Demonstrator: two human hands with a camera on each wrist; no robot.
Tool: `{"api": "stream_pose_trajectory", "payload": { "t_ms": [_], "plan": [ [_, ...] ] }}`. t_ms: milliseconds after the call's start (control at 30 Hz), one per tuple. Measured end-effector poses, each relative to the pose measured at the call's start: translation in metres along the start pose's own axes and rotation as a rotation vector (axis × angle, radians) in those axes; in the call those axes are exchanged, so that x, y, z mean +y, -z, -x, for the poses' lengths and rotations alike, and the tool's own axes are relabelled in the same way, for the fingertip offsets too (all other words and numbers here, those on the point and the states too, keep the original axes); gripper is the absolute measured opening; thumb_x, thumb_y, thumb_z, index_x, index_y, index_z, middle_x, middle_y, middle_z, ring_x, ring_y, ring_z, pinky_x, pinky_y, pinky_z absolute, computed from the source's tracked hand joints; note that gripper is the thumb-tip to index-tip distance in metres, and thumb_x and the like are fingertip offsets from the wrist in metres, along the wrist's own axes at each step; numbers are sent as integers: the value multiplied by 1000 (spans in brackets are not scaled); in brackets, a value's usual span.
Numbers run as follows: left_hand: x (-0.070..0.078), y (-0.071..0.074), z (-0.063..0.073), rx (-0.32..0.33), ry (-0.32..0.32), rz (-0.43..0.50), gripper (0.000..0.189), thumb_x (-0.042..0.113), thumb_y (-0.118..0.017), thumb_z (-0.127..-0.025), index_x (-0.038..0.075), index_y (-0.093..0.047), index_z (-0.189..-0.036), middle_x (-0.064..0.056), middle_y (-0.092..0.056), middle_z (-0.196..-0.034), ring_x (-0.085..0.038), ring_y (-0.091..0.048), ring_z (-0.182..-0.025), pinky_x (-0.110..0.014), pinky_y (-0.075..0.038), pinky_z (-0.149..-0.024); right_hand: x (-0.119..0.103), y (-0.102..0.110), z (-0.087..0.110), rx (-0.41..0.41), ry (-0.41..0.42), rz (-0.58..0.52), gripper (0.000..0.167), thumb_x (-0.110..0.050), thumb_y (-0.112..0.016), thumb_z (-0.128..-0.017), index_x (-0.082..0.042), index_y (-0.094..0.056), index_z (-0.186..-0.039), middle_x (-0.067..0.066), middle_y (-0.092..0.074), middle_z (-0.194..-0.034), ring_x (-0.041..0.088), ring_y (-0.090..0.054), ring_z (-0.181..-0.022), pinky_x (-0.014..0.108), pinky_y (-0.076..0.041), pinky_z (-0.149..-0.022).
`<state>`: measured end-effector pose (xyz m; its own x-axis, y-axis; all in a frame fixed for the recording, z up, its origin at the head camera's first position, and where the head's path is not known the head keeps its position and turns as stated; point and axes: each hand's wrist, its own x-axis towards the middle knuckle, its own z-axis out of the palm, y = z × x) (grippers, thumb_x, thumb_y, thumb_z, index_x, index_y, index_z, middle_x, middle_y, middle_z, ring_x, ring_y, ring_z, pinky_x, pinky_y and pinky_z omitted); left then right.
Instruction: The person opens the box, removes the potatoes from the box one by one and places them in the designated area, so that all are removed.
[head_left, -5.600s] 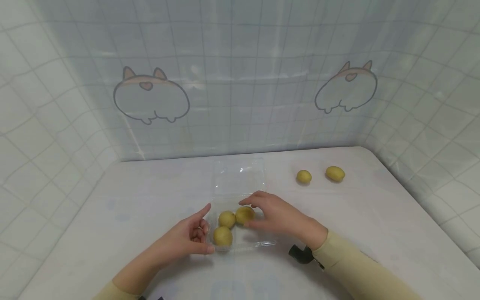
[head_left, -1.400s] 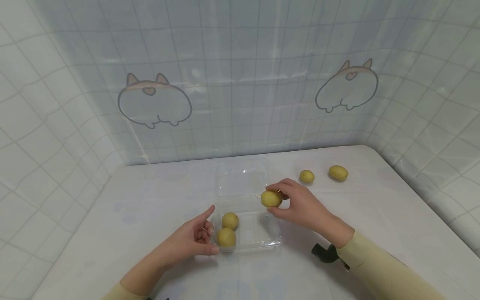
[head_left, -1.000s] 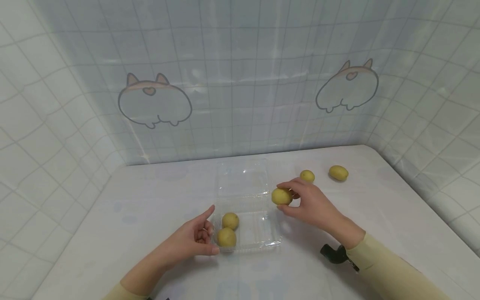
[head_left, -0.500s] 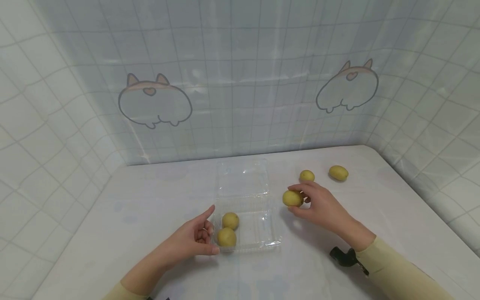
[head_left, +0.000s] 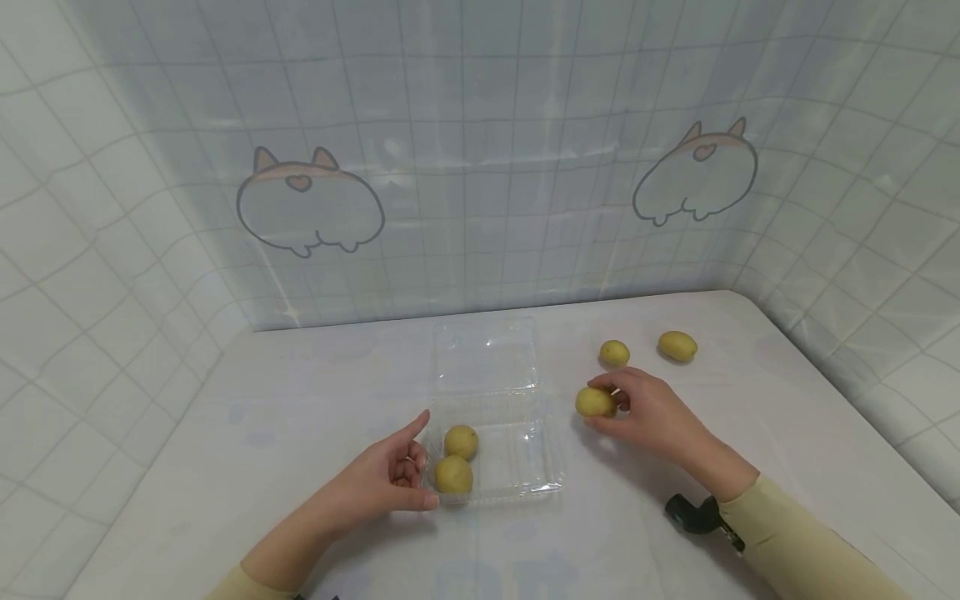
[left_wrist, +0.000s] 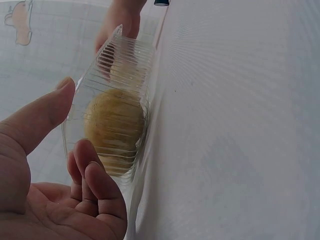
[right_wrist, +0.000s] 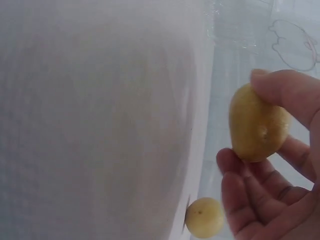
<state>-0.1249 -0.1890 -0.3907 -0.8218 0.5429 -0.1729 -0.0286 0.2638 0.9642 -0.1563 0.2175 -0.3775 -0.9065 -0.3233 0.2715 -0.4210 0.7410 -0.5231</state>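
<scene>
Pinched between the thumb and fingers of my right hand (head_left: 656,417) is a yellow lemon (head_left: 595,402), close over the table to the right of a clear plastic container (head_left: 517,489). In the right wrist view the thumb lies on one side of this lemon (right_wrist: 255,125) and the fingertips on the other. My left hand (head_left: 378,479) rests at the container's left side, thumb tip by the front corner, other fingers loosely bent against the wall. Two lemons, one rear (head_left: 461,442) and one front (head_left: 453,475), sit along the left inside the container.
The container's transparent lid (head_left: 486,357) lies folded back toward the rear wall. Behind my right hand a small lemon (head_left: 614,353) lies on the white table (head_left: 315,392), and another lemon (head_left: 677,346) is farther right. Tile-patterned sheeting (head_left: 480,208) closes off the back and sides.
My right hand has taken a lemon out of the container's back area and carried it right, lowering slightly in the last second. My left hand has stayed at the container's side.
</scene>
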Motion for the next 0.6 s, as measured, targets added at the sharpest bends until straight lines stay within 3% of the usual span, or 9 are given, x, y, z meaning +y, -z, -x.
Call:
{"api": "stream_pose_trajectory", "payload": {
  "t_ms": [600],
  "plan": [
    [-2, 0, -1, -1, 6, 0, 113, 15, -87, -76, 16, -12, -160, -10, -46, -101, -18, -53, -84, -26, -51, -71, 17, -3, -2, -109, -98, 13, 43, -28, -87, -77, -11, -69, -112, -5, -62, -94, 13, -59, -85, 35, -51, -76]
  ]
}}
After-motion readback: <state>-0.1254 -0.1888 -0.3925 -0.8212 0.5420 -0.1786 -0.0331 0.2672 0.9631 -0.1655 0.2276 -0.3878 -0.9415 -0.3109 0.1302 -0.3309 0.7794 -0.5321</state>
